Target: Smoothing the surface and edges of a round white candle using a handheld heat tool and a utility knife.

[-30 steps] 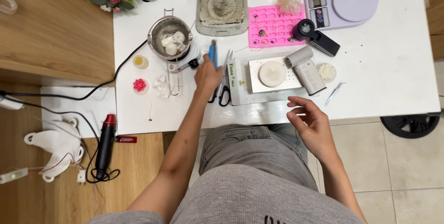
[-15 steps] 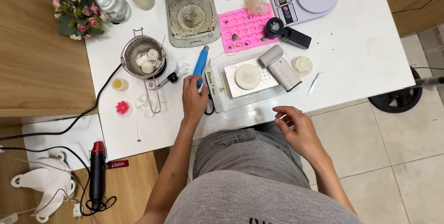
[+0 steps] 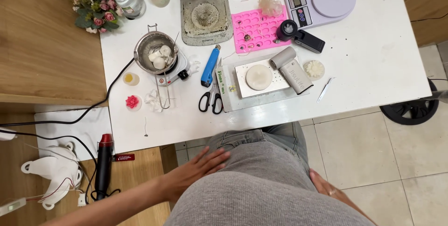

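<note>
A white worktable [image 3: 373,67] filled the upper frame. Both hands were empty on the lap: left hand [image 3: 198,172] flat, right hand [image 3: 326,189] partly hidden. Nearest above lay black scissors [image 3: 211,99] and a blue cutter [image 3: 210,65]; wax pieces [image 3: 158,55] sat unmelted in the pot.

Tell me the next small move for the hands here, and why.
Probably bring the left hand back up to the table: both it and the right hand rest empty on the lap, away from the blue cutter, scissors and white disc.
</note>
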